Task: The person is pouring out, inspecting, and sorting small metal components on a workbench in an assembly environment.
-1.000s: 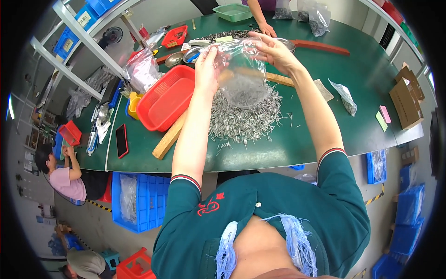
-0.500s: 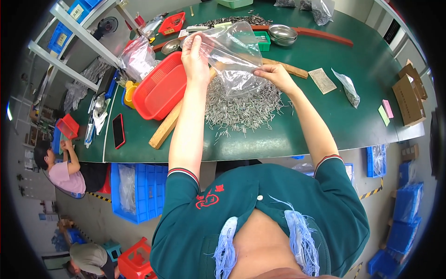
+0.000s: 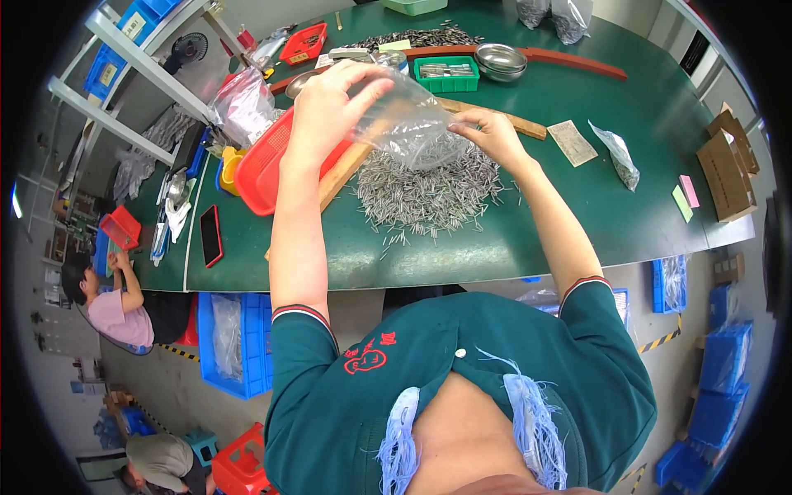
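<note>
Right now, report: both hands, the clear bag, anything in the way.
Right hand pinching clear bag at one edge. Left hand at its other side, grip unclear. Bag above metal pin pile. Red basket partly hidden behind left forearm.

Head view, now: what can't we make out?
All in the head view:
Left hand: grip on the bag unclear; the film is see-through.
Red basket: partly behind the left arm.
Metal pins: some behind the bag.
Pale green tray: cut off by the top edge.
</note>
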### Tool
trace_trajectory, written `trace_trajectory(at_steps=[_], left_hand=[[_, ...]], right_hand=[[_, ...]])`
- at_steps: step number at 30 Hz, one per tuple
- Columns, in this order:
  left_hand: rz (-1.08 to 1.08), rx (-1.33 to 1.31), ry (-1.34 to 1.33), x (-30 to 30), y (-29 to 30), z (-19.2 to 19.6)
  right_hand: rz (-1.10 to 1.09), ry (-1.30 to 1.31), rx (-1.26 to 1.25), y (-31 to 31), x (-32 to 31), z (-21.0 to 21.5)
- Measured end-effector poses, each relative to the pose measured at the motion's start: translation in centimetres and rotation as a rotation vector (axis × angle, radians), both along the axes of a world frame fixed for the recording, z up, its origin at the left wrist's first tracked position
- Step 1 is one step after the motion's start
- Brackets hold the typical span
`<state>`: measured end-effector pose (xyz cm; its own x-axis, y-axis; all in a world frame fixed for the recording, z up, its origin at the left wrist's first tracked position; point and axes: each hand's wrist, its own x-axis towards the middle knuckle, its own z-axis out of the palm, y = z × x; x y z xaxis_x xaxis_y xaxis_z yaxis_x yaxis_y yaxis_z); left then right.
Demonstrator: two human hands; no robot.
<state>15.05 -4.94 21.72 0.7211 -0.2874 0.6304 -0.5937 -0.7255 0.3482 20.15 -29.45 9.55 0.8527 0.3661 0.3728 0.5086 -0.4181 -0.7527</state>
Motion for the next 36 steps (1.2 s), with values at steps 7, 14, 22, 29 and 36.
trace_trajectory(at_steps=[7, 14, 22, 29, 36], left_hand=[[0.135, -0.332, -0.234, 0.8, 0.6, -0.9], [0.189, -0.464, -0.291, 0.9, 2.4, -0.4], [0.003, -0.915, -0.022, 0.5, 2.6, -2.1], [0.079, -1.107, 0.128, 0.4, 4.7, -4.1], [0.058, -1.110, 0.193, 0.6, 2.9, -5.5]], right_hand=[[0.084, 0.170, 0.225, -1.2, -0.2, -0.8], [0.120, 0.391, 0.562, -1.8, -0.8, -0.8], [0.122, 0.304, 0.507, 0.4, 0.0, -1.6], [0.036, 0.456, 0.706, -0.7, -1.0, -0.7], [0.308, 0.515, 0.455, -1.0, -3.6, 1.1]])
